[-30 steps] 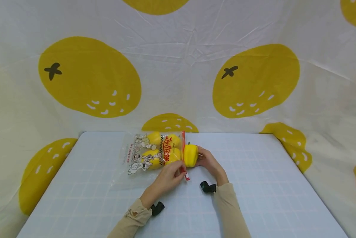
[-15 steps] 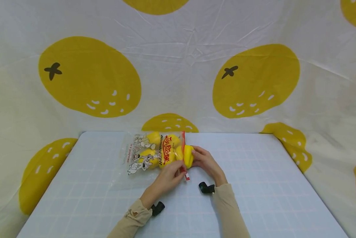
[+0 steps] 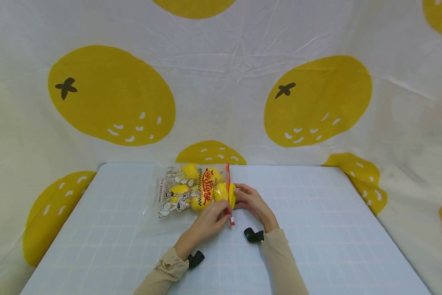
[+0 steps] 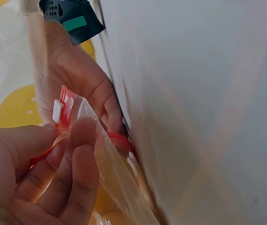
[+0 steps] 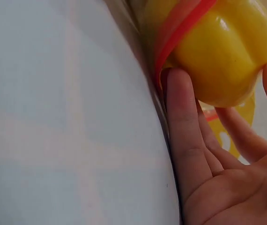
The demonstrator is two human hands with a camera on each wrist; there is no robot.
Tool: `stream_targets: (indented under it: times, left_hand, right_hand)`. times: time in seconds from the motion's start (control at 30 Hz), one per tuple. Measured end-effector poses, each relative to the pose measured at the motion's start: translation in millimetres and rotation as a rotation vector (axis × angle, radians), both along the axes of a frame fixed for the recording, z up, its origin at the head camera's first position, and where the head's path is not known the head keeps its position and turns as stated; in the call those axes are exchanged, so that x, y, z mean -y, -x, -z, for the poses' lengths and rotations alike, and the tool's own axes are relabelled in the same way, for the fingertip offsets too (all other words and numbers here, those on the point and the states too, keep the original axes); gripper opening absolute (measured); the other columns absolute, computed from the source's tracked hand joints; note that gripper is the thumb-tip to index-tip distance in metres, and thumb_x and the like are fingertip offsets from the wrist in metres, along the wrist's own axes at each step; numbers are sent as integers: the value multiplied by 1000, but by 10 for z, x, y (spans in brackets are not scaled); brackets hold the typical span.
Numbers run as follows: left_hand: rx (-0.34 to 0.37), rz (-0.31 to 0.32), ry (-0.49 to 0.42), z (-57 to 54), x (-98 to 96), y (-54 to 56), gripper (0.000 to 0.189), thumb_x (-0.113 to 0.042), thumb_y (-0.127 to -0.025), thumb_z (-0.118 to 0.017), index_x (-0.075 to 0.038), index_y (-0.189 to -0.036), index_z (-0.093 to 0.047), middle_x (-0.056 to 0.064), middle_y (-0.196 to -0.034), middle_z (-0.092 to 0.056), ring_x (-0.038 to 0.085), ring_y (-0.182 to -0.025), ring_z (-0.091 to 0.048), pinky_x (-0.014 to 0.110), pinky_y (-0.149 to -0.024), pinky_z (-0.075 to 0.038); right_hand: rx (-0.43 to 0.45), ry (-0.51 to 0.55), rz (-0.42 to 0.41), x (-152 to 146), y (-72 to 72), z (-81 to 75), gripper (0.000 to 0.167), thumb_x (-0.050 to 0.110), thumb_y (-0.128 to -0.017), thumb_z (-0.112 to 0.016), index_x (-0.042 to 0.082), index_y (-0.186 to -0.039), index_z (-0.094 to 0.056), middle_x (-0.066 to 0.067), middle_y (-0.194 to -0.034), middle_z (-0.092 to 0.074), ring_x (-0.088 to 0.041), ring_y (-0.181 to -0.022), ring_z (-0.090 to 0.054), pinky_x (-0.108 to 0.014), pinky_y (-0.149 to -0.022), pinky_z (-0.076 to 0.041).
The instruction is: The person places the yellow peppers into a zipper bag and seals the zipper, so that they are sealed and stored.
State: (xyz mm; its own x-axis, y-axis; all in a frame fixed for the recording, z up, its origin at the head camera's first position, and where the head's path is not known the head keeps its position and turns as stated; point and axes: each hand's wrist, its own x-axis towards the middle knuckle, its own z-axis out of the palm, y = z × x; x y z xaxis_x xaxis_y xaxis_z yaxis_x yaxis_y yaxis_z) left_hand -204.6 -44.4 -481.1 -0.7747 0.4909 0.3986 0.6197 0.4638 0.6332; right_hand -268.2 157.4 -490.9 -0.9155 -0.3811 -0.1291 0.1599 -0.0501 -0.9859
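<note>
A clear plastic zip bag (image 3: 151,213) with a red zip edge and "Toy Story" print lies on the table, holding several yellow fruit-like or pepper-like pieces. Its red opening faces right. My left hand (image 3: 207,220) pinches the near corner of that edge, beside a small white slider (image 4: 57,111). A yellow bell pepper (image 5: 227,56) sits partly inside the mouth, with the red edge passing around it. My right hand (image 3: 256,205) holds the pepper's outer end between straight fingertips and thumb. The pepper's far part is behind the bag's film.
The table (image 3: 335,229) has a pale blue checked cover. Behind it hangs a white cloth (image 3: 221,90) printed with large yellow fruit shapes. A black wrist camera (image 3: 196,259) is worn on the left wrist, and another camera (image 3: 253,235) on the right.
The yellow bell pepper has moved left from beside the bag into its mouth, with the right hand following. The pieces inside have shifted slightly left. The left hand has stayed in place.
</note>
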Motion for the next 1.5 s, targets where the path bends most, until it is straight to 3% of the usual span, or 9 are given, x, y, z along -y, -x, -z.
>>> stream_targets:
  times: [0.23,0.43,0.73,0.93,1.1,1.23,1.5]
  left_hand:
    - [-7,0,2,18,9,3,7,-7,-92,-69,-10,-94,-62,-7,-82,-55,7,-68,-47,21,-60,-41]
    - [2,-5,-2,36,10,-1,9,-5,-91,-69,-11,-94,-62,-7,-84,-55,8,-69,-47,22,-61,-42]
    - [1,-11,-22,30,5,-12,13,-4,-91,-69,-13,-92,-60,-8,-84,-56,8,-68,-47,22,-60,-42]
    - [-1,-17,-22,19,5,-13,13,-4,-90,-70,-13,-93,-61,-7,-84,-56,7,-66,-46,22,-59,-42]
    - [-7,-20,-29,22,7,-25,14,-3,-89,-71,-13,-93,-62,-5,-86,-58,7,-65,-47,21,-58,-43]
    - [-23,-12,-44,30,9,-29,17,0,-88,-71,-13,-93,-61,-1,-88,-61,7,-67,-48,21,-59,-44]
    - [-47,-10,-47,38,8,-37,17,0,-87,-71,-12,-93,-61,-2,-88,-60,6,-67,-50,21,-58,-45]
  right_hand:
    - [-56,-79,28,86,-15,1,40,16,-101,-55,-6,-134,-49,-14,-108,-65,-22,-86,-66,-42,-80,-57]
    - [-77,-111,72,139,-29,29,33,8,-98,-57,-7,-127,-52,-9,-96,-68,-21,-78,-65,-36,-76,-57]
    - [-23,-58,126,113,-29,79,33,8,-92,-68,-2,-123,-63,-12,-107,-70,-21,-88,-68,-35,-83,-55]
    - [-65,-66,56,81,-26,82,34,-4,-87,-66,-5,-121,-66,-14,-108,-71,-18,-93,-67,-31,-84,-54]
    - [-116,-123,-23,94,-32,78,36,-5,-87,-63,-8,-122,-64,-12,-113,-71,-14,-95,-64,-28,-84,-51]
    - [-153,-154,-80,87,-40,77,36,-7,-88,-59,-9,-124,-63,-7,-108,-72,-13,-90,-62,-27,-82,-48]
    - [-239,-238,-153,115,-58,58,25,-13,-83,-53,-9,-101,-69,0,-90,-63,-16,-82,-53,-27,-73,-42]
